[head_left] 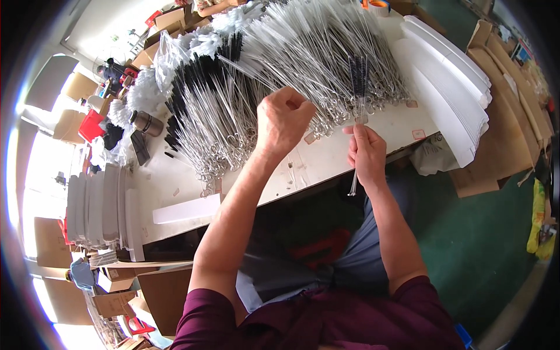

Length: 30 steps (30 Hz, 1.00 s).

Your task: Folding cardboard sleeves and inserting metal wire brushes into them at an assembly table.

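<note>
My right hand [366, 153] is closed around a few thin wire brushes [358, 76], their black bristle ends pointing away from me. Their wire ends stick out below the fist, past the table's front edge. To its left, my left hand [284, 122] is raised with curled fingers over the looped wire ends; whatever it may hold is hidden. Beyond the hands lies a wide heap of white-bristled wire brushes [315, 52]. A heap of black-bristled wire brushes [201, 81] spreads to its left, loops facing me.
White card sheets [446, 87] are stacked at the table's right, beside brown cardboard [507, 111]. A white strip [186, 209] lies near the front edge. More white pieces [96, 204] stand at left. A dark flask [147, 123] is behind them. Another person's arm [216, 7] shows at the far side.
</note>
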Each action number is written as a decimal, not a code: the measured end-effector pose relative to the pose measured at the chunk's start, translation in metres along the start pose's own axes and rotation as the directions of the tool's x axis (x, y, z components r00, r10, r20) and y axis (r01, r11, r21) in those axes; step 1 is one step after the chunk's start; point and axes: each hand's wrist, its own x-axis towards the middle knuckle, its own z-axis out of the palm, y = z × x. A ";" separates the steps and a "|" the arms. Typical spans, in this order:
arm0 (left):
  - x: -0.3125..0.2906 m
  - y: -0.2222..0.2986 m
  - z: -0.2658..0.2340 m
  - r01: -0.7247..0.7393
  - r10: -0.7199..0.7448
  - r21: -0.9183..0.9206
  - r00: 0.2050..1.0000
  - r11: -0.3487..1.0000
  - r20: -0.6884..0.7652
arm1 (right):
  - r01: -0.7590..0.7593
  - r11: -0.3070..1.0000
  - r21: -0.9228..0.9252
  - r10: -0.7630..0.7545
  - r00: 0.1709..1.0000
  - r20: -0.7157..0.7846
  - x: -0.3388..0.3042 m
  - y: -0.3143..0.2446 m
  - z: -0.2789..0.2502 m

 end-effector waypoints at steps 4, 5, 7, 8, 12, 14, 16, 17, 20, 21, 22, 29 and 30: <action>0.004 0.019 -0.026 -0.253 0.265 0.119 0.958 0.960 -0.110 | 0.173 0.981 -0.086 -0.160 0.977 0.144 0.023 -0.027 0.027; 0.007 0.019 -0.032 -0.311 0.317 0.064 0.941 0.948 -0.121 | 0.116 0.992 0.057 -0.124 0.977 0.172 0.031 -0.034 0.043; 0.011 0.027 -0.043 -0.282 0.275 -0.050 0.954 0.958 -0.120 | 0.058 0.979 0.197 -0.100 0.972 0.211 0.059 -0.040 0.071; 0.015 0.030 -0.045 -0.289 0.281 -0.055 0.952 0.956 -0.120 | 0.028 0.985 0.171 -0.066 0.973 0.221 0.075 -0.041 0.080; 0.025 0.044 -0.072 -0.394 0.375 -0.152 0.917 0.906 -0.139 | 0.026 0.986 0.164 -0.053 0.985 0.165 0.119 -0.030 0.095; 0.024 0.051 -0.091 -0.443 0.392 -0.262 0.892 0.857 -0.226 | -0.031 0.980 0.197 0.004 0.990 0.139 0.128 -0.027 0.093; 0.023 0.062 -0.114 -0.500 0.415 -0.334 0.861 0.799 -0.296 | -0.065 0.971 0.229 0.026 0.985 0.169 0.133 -0.026 0.087; 0.026 0.064 -0.126 -0.510 0.417 -0.363 0.855 0.779 -0.308 | -0.075 0.965 0.251 0.031 0.984 0.173 0.135 -0.024 0.085; 0.027 0.069 -0.167 -0.537 0.410 -0.410 0.838 0.737 -0.361 | -0.053 0.977 0.206 0.017 0.985 0.174 0.133 -0.024 0.092; 0.027 0.069 -0.177 -0.538 0.415 -0.426 0.839 0.727 -0.352 | -0.044 0.980 0.193 0.011 0.986 0.165 0.134 -0.023 0.091; 0.025 0.072 -0.185 -0.535 0.401 -0.425 0.839 0.730 -0.368 | -0.044 0.981 0.189 0.012 0.986 0.168 0.135 -0.021 0.089; 0.050 0.065 -0.224 -0.510 0.434 -0.472 0.860 0.719 -0.268 | 0.057 0.984 0.171 -0.078 0.990 0.118 0.128 -0.020 0.092; 0.051 0.064 -0.224 -0.511 0.432 -0.472 0.859 0.718 -0.274 | 0.056 0.984 0.167 -0.078 0.989 0.123 0.123 -0.022 0.095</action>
